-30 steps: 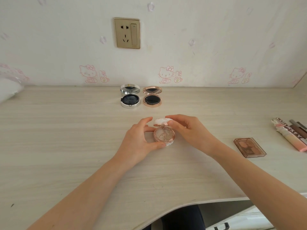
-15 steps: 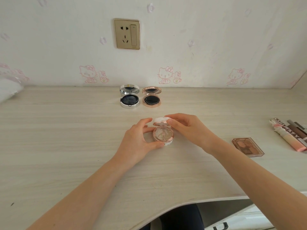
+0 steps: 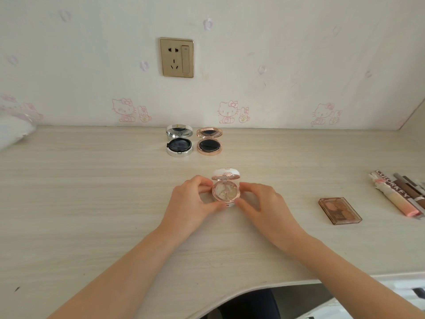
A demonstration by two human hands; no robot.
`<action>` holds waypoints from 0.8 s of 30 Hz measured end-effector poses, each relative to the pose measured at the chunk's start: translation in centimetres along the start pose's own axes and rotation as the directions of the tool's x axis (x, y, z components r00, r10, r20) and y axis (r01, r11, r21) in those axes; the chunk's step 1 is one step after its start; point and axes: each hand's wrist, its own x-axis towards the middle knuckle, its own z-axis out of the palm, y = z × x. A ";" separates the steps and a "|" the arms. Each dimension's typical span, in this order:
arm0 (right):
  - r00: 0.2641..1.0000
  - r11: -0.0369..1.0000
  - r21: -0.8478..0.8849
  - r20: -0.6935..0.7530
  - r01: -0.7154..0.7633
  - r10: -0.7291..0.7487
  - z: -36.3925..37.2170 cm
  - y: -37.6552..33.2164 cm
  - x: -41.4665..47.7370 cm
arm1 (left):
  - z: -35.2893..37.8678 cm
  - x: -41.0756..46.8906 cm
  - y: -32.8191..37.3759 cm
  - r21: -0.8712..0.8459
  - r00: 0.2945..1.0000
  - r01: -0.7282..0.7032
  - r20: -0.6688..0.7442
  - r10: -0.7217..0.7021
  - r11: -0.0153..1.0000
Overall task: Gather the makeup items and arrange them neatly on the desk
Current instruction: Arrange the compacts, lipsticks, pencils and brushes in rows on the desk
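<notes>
A small round white and rose-gold compact stands open at the middle of the pale wooden desk, its lid tilted up. My left hand grips its left side and my right hand grips its right side. Two more open round compacts stand side by side at the back by the wall: a silver one and a rose-gold one. A flat brown eyeshadow palette lies to the right. Several lip gloss tubes and pencils lie at the far right edge.
A wall with cartoon stickers and a gold power socket runs along the back of the desk. Something white and soft lies at the far left. The desk's front edge curves inward near my body.
My right hand has left the compact's lid and moved down to its right side. The lid now stands fully in view.
</notes>
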 end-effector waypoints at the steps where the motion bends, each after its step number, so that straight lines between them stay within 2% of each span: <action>1: 0.999 0.999 -0.019 -0.003 0.033 -0.033 0.3 0.0 0.0 | 0.1 0.0 0.0 -0.002 1.000 -0.005 0.000 0.005 1.000; 9: 0.994 0.991 -0.088 -0.043 0.097 -0.101 1.3 0.7 0.8 | -0.1 -0.2 0.1 0.002 0.995 -0.104 0.005 0.104 0.995; 13: 0.993 0.991 -0.085 -0.046 0.103 -0.107 0.9 1.4 1.5 | 0.6 0.6 0.0 0.145 0.986 -0.167 0.026 0.165 0.975; 16: 0.995 0.991 -0.096 -0.041 0.088 -0.092 0.6 2.2 2.6 | 1.2 1.4 0.2 0.265 0.988 -0.151 0.062 0.139 0.953; 24: 0.997 0.992 -0.119 -0.054 0.039 -0.046 0.7 5.9 7.1 | 3.4 5.5 1.3 0.423 0.967 -0.249 0.065 0.245 0.871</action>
